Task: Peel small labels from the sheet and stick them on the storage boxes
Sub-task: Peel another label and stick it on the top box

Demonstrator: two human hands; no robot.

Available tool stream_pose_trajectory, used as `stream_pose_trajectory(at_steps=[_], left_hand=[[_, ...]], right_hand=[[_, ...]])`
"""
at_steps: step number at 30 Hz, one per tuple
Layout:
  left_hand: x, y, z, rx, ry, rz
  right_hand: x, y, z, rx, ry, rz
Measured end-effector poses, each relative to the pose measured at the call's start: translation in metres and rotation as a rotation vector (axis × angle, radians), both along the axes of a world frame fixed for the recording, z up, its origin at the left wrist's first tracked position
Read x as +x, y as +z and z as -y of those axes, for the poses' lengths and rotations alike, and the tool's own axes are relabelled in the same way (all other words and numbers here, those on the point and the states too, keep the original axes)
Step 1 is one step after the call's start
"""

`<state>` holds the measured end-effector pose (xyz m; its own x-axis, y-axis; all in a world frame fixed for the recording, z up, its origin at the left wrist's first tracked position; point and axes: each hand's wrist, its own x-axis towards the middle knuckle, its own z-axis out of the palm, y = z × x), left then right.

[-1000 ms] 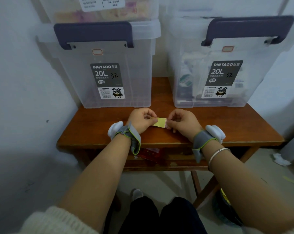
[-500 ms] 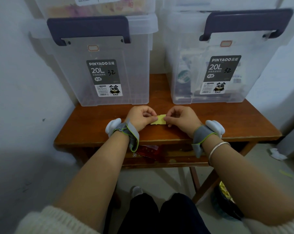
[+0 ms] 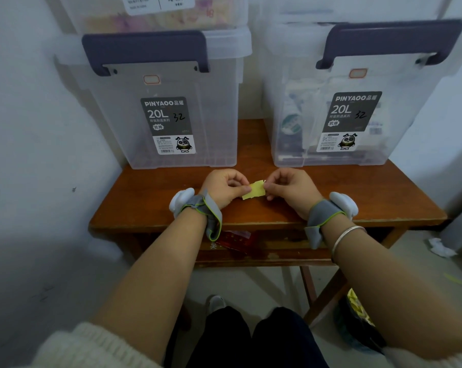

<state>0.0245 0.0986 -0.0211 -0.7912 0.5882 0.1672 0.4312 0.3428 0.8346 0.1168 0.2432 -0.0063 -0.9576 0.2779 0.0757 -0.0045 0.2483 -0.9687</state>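
Note:
A small yellow label sheet (image 3: 255, 190) hovers just above the wooden table (image 3: 150, 197), between my two hands. My left hand (image 3: 223, 187) pinches its left end with curled fingers. My right hand (image 3: 291, 188) pinches its upper right corner, where a thin edge looks lifted. Behind the hands stand two clear storage boxes with dark purple handles: the left box (image 3: 211, 107) and the right box (image 3: 312, 83). Each carries a small orange-bordered label near its top, one on the left box (image 3: 152, 79) and one on the right box (image 3: 358, 73).
More clear boxes (image 3: 155, 14) are stacked on top at the back. White walls close in on the left and right. A red packet (image 3: 235, 239) sits in the shelf under the table edge. Crumpled paper (image 3: 441, 248) lies on the floor at right.
Both hands stayed over the table's front with the yellow sheet. My right fingers shifted from covering its right end to pinching its upper right corner, and more of the sheet now shows.

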Motion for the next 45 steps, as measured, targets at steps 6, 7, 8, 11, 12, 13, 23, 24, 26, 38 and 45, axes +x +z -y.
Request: stream_pose_trajectory(at_steps=[6,7,8,11,12,13,23,24,26,38,45], left_hand=[[-0.0005,-0.0006,-0.0003,-0.001,0.011,-0.01],[-0.0008,-0.0009,0.0001,0.006,0.007,-0.008],[-0.0006,-0.0006,0.0006,0.017,0.0,-0.003],[-0.0006,-0.0006,0.001,0.04,-0.008,0.008],[-0.0004,-0.0005,0.0008,0.039,-0.009,0.01],[-0.0005,-0.0006,0.0005,0.038,-0.011,0.012],[-0.0036,-0.0029,-0.0001,0.05,0.001,0.014],[-0.0036,-0.003,-0.0001,0.056,0.003,0.011],[-0.0035,-0.003,-0.0001,0.057,0.0,0.012],[-0.0033,-0.0031,-0.0006,0.027,0.013,0.002],[0.0007,-0.0003,-0.0005,0.014,0.012,0.007]], right_hand=[[0.0004,0.0002,-0.0005,-0.039,0.02,-0.005],[0.0003,0.0003,-0.0003,-0.04,0.018,-0.004],[0.0002,0.0002,0.0,-0.031,0.01,-0.005],[-0.0003,-0.0006,0.001,0.016,-0.015,-0.007],[-0.0004,-0.0009,0.0013,0.024,-0.019,-0.006],[-0.0004,-0.0011,0.0014,0.025,-0.021,-0.006],[-0.0009,-0.0014,0.0013,-0.091,0.013,-0.053],[-0.0011,-0.0015,0.0014,-0.094,0.015,-0.055],[-0.0011,-0.0018,0.0005,-0.103,0.014,-0.059],[0.0006,0.0014,0.0008,-0.114,0.01,-0.035],[0.0003,-0.0007,0.0033,-0.028,-0.014,-0.015]])
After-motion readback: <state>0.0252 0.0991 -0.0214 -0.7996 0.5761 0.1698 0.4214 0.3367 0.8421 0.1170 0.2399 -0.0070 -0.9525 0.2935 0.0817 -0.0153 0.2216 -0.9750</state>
